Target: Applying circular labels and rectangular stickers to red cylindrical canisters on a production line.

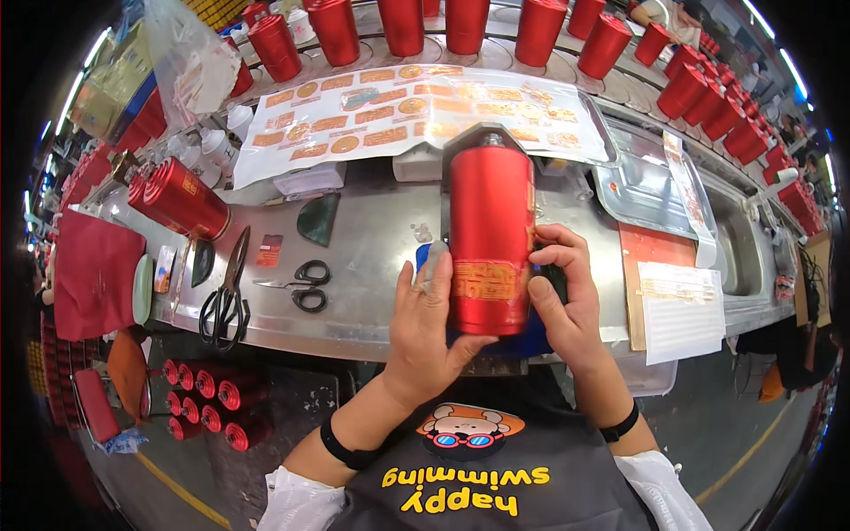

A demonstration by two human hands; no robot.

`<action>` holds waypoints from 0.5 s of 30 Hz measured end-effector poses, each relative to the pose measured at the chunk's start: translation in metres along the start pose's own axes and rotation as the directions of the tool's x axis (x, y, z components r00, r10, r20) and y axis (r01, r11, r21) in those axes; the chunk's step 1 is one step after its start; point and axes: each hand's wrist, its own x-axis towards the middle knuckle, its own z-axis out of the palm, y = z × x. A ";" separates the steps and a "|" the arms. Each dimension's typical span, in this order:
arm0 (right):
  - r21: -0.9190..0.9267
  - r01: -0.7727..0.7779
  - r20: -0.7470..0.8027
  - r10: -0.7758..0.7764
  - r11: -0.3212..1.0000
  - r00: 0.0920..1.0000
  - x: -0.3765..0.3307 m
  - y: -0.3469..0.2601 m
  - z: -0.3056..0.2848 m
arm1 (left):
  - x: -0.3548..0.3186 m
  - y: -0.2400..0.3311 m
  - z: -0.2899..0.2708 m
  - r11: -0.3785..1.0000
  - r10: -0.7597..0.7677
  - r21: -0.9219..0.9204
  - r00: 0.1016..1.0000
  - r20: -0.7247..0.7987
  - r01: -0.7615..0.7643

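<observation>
Red canister [490,234] held between left hand [427,327] and right hand [560,296].

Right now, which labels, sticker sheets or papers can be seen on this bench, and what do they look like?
Gold label: on the red canister that both hands hold, rectangular.
Sticker sheet: behind the canister, white, with orange-gold round and oblong stickers.
White paper: right bench edge, rectangular, lined.
Small red sticker: left of the small black scissors.
</observation>
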 end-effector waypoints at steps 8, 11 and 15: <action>-0.028 0.045 -0.025 -0.046 0.999 0.999 -0.006 -0.004 -0.001 | 0.004 0.013 -0.003 1.000 0.022 0.002 0.981 -0.191 -0.022; -0.116 0.079 0.019 -0.077 0.990 0.997 -0.004 -0.004 -0.002 | 0.007 0.029 -0.006 0.915 0.319 0.271 0.947 -0.034 -0.298; -0.134 0.109 0.023 -0.107 0.985 0.994 -0.003 -0.005 -0.001 | 0.010 0.036 0.003 0.898 0.320 0.350 0.941 -0.108 -0.265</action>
